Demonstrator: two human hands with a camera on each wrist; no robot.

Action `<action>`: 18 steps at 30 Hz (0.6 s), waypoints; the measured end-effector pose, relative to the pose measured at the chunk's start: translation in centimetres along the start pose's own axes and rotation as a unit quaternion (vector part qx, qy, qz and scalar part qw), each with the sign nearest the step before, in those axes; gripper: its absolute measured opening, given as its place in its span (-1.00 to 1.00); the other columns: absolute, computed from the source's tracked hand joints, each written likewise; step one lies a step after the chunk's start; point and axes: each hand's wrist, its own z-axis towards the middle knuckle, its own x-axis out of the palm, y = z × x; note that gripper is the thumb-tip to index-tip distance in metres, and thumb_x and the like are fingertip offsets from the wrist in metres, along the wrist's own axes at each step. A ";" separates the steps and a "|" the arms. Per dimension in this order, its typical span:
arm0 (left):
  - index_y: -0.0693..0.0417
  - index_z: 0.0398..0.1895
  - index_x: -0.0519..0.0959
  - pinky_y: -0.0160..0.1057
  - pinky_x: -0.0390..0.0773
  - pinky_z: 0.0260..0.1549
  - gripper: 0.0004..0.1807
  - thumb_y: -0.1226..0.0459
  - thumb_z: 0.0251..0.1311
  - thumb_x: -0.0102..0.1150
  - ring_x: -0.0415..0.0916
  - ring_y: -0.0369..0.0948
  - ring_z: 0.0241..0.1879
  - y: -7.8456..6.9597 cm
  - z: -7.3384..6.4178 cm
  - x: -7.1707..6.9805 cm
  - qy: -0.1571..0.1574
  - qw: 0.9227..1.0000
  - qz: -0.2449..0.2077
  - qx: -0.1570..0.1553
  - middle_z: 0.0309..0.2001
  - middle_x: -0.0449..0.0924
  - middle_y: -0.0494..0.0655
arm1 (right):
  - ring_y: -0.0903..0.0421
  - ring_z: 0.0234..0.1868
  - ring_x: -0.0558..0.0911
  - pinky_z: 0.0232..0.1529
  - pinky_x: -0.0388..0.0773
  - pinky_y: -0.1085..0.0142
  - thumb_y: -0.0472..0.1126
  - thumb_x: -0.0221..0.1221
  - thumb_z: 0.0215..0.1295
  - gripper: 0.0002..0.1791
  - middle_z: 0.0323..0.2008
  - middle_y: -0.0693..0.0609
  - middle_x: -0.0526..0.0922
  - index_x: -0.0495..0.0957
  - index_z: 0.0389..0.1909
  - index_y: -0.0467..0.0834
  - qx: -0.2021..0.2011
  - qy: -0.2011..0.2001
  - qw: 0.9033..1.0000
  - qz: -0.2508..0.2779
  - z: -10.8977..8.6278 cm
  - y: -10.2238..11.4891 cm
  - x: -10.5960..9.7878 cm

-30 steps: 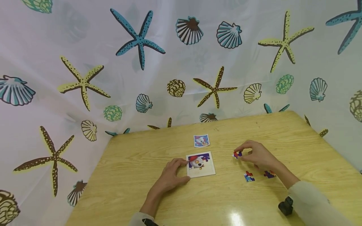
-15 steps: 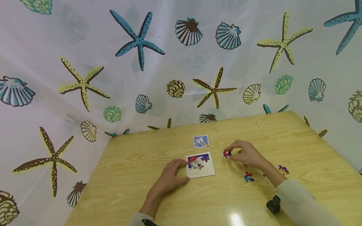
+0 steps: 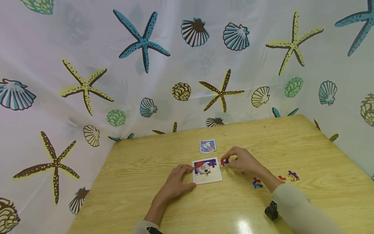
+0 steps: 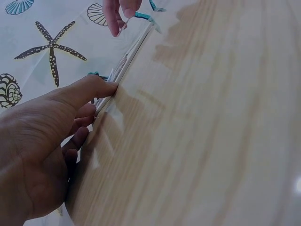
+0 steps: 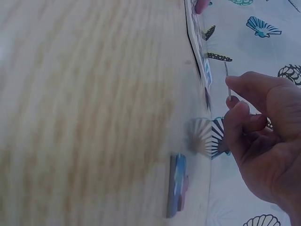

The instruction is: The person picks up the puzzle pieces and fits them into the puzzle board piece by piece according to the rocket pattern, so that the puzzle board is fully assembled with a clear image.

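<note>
In the head view, my left hand holds the left edge of a square jigsaw puzzle board, thumb near its lower corner. The board shows part of a white cartoon animal in a red hat; its lower and right areas are bare. Between thumb and fingers my right hand pinches a red and purple puzzle piece, just right of the board. That piece appears edge-on and raised above the table in the right wrist view. The left wrist view shows my left thumb touching the board's edge.
Beyond the board lies a small picture card with the animal. Loose pieces lie to the right: a blue and red piece, a purple and yellow piece and a red piece, partly hidden by my right forearm. A patterned curtain hangs behind the table.
My right hand has moved left with the pinched puzzle piece, up to the board's right side. Loose pieces formerly behind the forearm show more. My left hand stays on the board.
</note>
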 end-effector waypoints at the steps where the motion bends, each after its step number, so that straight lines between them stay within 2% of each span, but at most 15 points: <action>1: -0.03 0.30 0.55 0.21 0.16 0.44 -0.36 0.05 0.14 0.49 0.24 0.05 0.45 0.0 0.0 0.0 -0.001 1.000 0.000 0.000 0.37 0.43 -0.10 | 0.10 -0.43 0.41 -0.57 0.34 0.34 -0.35 0.38 0.30 -0.75 -0.01 -0.09 0.62 0.76 0.00 -0.17 0.000 0.001 1.000 -0.005 0.2 0.0 0.3; 2: -0.03 0.30 0.55 0.20 0.16 0.44 -0.36 0.06 0.14 0.49 0.24 0.04 0.45 0.1 0.0 0.0 -0.001 1.000 0.001 0.000 0.37 0.43 -0.11 | 0.09 -0.36 0.43 -0.54 0.36 0.34 -0.36 0.37 0.30 -0.74 -0.02 -0.08 0.62 0.76 -0.01 -0.18 -0.001 0.002 1.000 -0.007 0.3 0.0 0.5; 4: -0.02 0.30 0.55 0.20 0.16 0.44 -0.35 0.06 0.14 0.49 0.25 0.05 0.44 0.1 0.1 0.0 -0.001 1.000 0.004 0.003 0.37 0.44 -0.10 | 0.05 -0.33 0.44 -0.50 0.37 0.35 -0.38 0.37 0.29 -0.74 -0.04 -0.08 0.62 0.77 -0.01 -0.18 -0.003 0.006 1.000 -0.009 0.5 0.1 1.0; 10: -0.02 0.31 0.55 0.18 0.16 0.45 -0.35 0.05 0.14 0.49 0.24 0.05 0.44 0.1 0.0 0.1 0.000 1.000 0.002 0.000 0.38 0.43 -0.11 | -0.01 -0.17 0.50 -0.24 0.44 0.31 -0.43 0.36 0.25 -0.74 -0.10 -0.09 0.63 0.78 -0.05 -0.21 -0.046 0.019 0.998 -0.028 0.9 0.2 2.0; 14: -0.02 0.30 0.55 0.18 0.16 0.44 -0.35 0.05 0.14 0.49 0.24 0.05 0.44 0.0 0.0 0.0 -0.001 1.000 0.004 0.002 0.37 0.44 -0.11 | -0.03 -0.08 0.56 -0.06 0.48 0.23 -0.43 0.38 0.23 -0.75 -0.11 -0.07 0.63 0.78 -0.06 -0.22 -0.049 0.025 0.998 -0.032 1.3 0.3 2.6; 18: 0.00 0.31 0.55 0.20 0.17 0.44 -0.34 0.05 0.14 0.49 0.24 0.06 0.44 0.0 -0.1 -0.1 -0.001 1.000 0.002 0.006 0.37 0.44 -0.10 | -0.07 -0.06 0.57 -0.04 0.46 0.23 -0.44 0.38 0.21 -0.72 -0.10 -0.07 0.64 0.78 -0.05 -0.23 -0.050 0.028 0.998 -0.032 1.6 0.5 3.3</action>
